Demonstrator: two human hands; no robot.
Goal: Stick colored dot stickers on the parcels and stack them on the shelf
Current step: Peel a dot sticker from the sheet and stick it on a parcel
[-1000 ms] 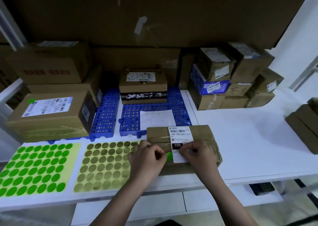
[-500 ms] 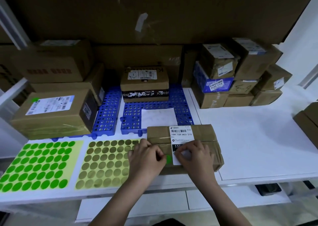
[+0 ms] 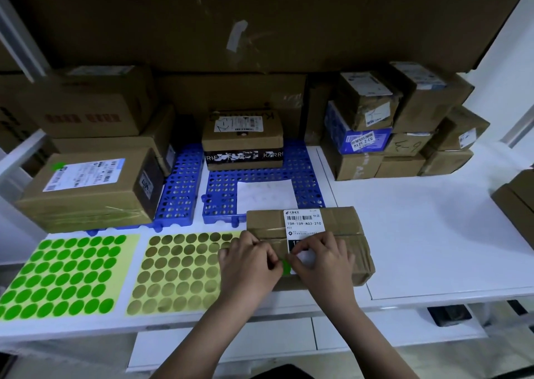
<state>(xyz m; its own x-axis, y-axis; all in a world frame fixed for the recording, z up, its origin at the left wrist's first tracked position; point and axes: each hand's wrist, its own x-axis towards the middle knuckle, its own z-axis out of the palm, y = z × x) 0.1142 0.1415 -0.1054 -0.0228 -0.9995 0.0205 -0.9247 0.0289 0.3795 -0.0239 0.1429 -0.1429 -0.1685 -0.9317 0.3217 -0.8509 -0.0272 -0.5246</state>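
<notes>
A flat brown parcel [image 3: 346, 222] with a white shipping label [image 3: 303, 222] lies at the front of the white table [image 3: 419, 234]. A green dot sticker [image 3: 286, 266] sits on the parcel's top at the label's lower left corner, between my two hands. My left hand [image 3: 248, 263] has its fingers curled and pinches the sticker's left edge. My right hand [image 3: 320, 260] covers the lower part of the label, thumb and forefinger meeting at the sticker's right edge. To the left lie a sheet of green dots [image 3: 63, 274] and a sheet of gold dots [image 3: 179, 271].
Blue perforated mats [image 3: 303, 176] lie behind the parcel, with a white paper [image 3: 265, 196] and a taped box [image 3: 242, 139] on them. A large labelled box [image 3: 86, 188] with a green dot stands at the left. Several parcels [image 3: 398, 124] are stacked at the back right.
My right hand has crept left over the label's black band toward the green dot. The left hand and the parcel stay put. The view has shifted slightly.
</notes>
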